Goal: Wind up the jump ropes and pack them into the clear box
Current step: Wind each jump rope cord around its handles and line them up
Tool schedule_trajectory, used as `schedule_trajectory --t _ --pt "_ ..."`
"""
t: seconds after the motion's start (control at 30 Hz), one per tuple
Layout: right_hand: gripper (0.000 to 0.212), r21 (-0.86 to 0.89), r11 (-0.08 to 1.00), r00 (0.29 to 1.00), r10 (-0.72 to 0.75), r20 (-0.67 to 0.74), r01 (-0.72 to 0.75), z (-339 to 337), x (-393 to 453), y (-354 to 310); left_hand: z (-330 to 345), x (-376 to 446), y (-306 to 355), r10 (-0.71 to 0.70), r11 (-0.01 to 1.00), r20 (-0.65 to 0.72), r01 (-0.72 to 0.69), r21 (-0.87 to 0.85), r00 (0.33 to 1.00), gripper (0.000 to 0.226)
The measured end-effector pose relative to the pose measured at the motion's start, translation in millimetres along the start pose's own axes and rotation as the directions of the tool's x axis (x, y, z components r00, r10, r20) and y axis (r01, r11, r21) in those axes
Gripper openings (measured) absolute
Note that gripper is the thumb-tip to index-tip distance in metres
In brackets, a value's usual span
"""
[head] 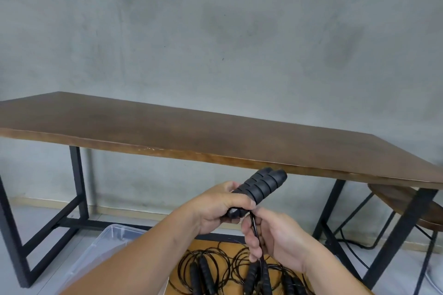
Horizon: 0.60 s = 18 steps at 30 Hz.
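Just below the table (215, 132) edge, the left hand (215, 208) grips paired handles (260, 185) while the right hand (275, 239) pinches their cord (253, 225), winding likely next.

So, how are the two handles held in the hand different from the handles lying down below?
The held handles are pressed side by side in the left hand and tilt upward toward the table; the loose handles lie apart and low among tangled cords. The right hand pinches the held pair's cord, while nobody touches the loose ones. Both are black, ribbed foam grips.
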State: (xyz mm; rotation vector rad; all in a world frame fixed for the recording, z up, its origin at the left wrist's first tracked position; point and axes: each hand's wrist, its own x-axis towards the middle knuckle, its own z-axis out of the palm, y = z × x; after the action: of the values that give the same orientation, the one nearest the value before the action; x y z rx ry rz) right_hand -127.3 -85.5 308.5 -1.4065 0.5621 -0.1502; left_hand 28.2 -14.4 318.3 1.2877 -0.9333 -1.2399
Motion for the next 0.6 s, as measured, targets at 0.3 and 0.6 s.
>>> schedule_trajectory --t 0.3,0.6 --pt "0.017 -0.474 0.875 0.995 0.096 -0.035 -0.101 -17 -11 -7 -7 7 -1 0.145 0.902 -0.209 -0.043 0.429 0.967 0.061" --pt "0.029 -0.931 0.351 0.995 0.020 -0.101 -0.102 -14 -27 -69 -12 2 3 0.164 0.572 -0.113 -0.001 0.820 0.980 0.064"
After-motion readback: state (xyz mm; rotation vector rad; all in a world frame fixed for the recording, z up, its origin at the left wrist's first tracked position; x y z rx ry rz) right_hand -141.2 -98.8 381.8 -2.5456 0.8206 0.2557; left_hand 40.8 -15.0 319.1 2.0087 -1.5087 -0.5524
